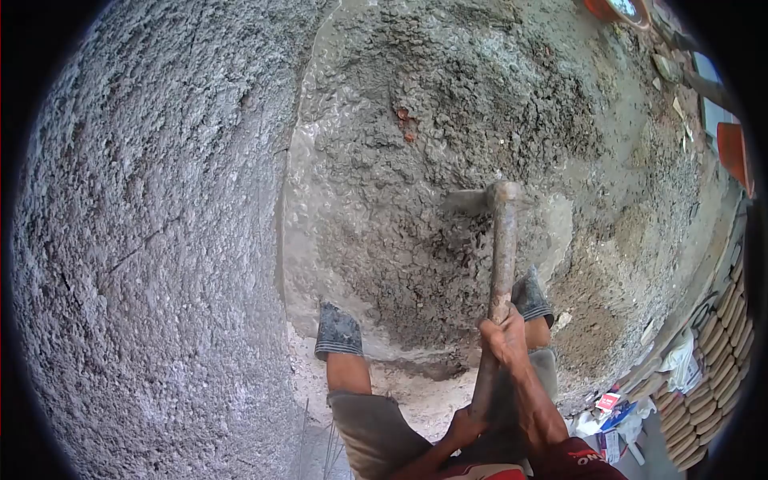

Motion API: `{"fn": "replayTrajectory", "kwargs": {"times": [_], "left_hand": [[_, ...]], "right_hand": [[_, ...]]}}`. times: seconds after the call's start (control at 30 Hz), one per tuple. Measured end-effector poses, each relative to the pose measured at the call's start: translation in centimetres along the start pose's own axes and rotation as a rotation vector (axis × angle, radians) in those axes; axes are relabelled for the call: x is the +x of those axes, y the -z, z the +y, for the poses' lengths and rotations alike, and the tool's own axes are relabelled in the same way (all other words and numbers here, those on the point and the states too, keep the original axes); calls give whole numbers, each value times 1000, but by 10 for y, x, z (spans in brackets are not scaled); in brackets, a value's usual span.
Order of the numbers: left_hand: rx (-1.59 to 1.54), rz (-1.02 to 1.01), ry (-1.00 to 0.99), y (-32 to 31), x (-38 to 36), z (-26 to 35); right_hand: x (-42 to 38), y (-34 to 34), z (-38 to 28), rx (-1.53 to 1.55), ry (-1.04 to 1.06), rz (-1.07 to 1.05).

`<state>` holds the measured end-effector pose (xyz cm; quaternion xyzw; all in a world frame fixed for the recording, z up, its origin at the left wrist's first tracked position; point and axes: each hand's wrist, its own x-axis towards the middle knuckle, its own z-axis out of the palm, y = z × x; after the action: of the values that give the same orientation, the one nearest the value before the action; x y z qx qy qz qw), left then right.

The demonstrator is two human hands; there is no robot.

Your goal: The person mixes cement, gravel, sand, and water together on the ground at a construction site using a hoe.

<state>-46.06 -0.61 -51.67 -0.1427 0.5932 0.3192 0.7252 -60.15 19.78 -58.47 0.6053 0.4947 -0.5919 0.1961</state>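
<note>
A hoe with a long wooden handle (504,248) stands over wet grey mortar (400,208), its blade (466,202) pointing left and touching the mix. My right hand (506,336) is wrapped round the middle of the handle. Lower down, nearer my body, my left hand (466,426) grips the handle's end, partly in shadow. Both of my feet, in dark boots, stand at the near edge of the mortar, one on each side of the handle.
A rough grey wall (160,224) fills the left side. Stacked sacks or tiles (704,392) and litter (612,420) lie at the lower right. An orange container (732,152) is at the right edge, another (620,11) at the top right.
</note>
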Motion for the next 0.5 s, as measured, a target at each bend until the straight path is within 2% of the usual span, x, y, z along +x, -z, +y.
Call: {"fn": "replayTrajectory", "kwargs": {"times": [0.03,0.1,0.17,0.23,0.3,0.37,0.4,0.43,0.5], "left_hand": [[-63,-57,102,22,4,48],[-1,93,-252,51,44,91],[88,199,-467,101,94,173],[140,227,-543,157,143,248],[198,265,-488,211,156,304],[216,297,-456,237,155,296],[125,230,-330,242,150,269],[37,169,-206,243,143,242],[-91,187,-199,236,130,181]], "right_hand": [[4,9,-22,-4,79,55],[22,23,-94,19,162,104],[59,25,-165,46,409,221],[110,20,-230,56,516,290],[176,3,-263,189,601,279],[215,-31,-260,184,518,246],[234,-53,-233,177,431,163],[243,-78,-200,56,255,178],[225,-107,-160,-61,263,162]]}}
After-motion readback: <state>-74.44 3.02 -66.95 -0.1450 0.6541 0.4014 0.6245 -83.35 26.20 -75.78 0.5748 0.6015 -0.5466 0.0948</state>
